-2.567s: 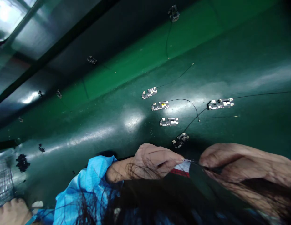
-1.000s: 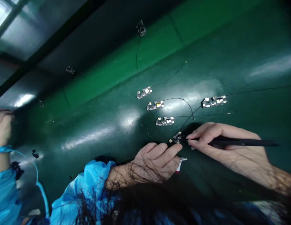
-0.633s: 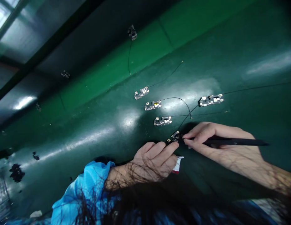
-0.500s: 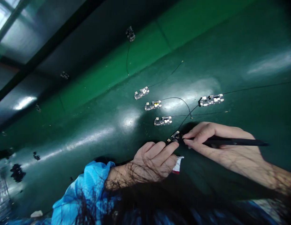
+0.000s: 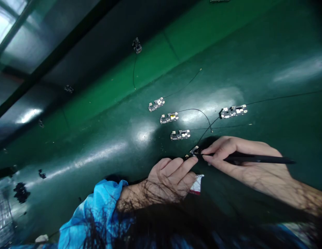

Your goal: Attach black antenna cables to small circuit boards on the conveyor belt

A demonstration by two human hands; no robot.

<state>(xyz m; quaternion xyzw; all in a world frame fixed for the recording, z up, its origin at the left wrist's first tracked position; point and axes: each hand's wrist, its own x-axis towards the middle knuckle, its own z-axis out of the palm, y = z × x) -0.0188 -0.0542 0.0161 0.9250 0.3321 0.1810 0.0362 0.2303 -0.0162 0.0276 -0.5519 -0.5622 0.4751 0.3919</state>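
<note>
My left hand [image 5: 173,176] is closed with its fingers curled, and a fingertip presses on a small circuit board [image 5: 194,150] on the green table. That board is partly hidden by the fingers. Beneath the same hand a white and red piece of sheet [image 5: 197,185] sticks out; I cannot tell whether the fingers grip it. My right hand [image 5: 236,154] pinches black tweezers [image 5: 265,158], their tips hidden at the board. A thin black cable runs from the board up to another circuit board [image 5: 233,111] at the right.
Several circuit boards with thin cables lie on the table [image 5: 119,193]: an upper one [image 5: 156,104], one with a yellow patch [image 5: 169,118], a lower one [image 5: 180,135]. Farther off is another board [image 5: 137,45]. A dark cluster of parts [image 5: 21,193] sits at the left.
Both hands stay almost in place at the board, the tweezers shifting only slightly. The view has tilted a little, so the far boards appear moved.
</note>
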